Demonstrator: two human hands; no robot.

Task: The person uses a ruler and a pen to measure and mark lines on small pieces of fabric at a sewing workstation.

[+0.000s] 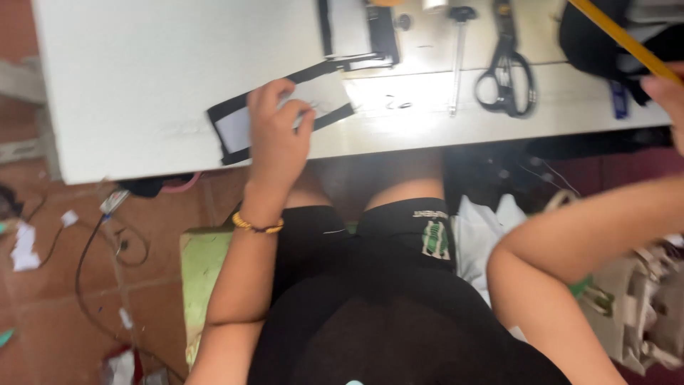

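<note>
now the left hand (276, 135) sits just left of centre in the upper frame, fingers spread and pressing flat on a black-edged fabric piece (235, 127) with a pale middle, lying on the white table (142, 78) near its front edge. looks thin, light and floppy, likely to slide on that smooth top, so pinning it flat or pinching a black border seems the sensible hold. at the far right edge the right hand (666, 96) meets a yellow ruler (620, 37); fingers cut off, grip cannot be told. black scissors (507, 75) lie upper right, well apart. below, a reddish tiled floor (50, 299) with cables and scraps.
</note>
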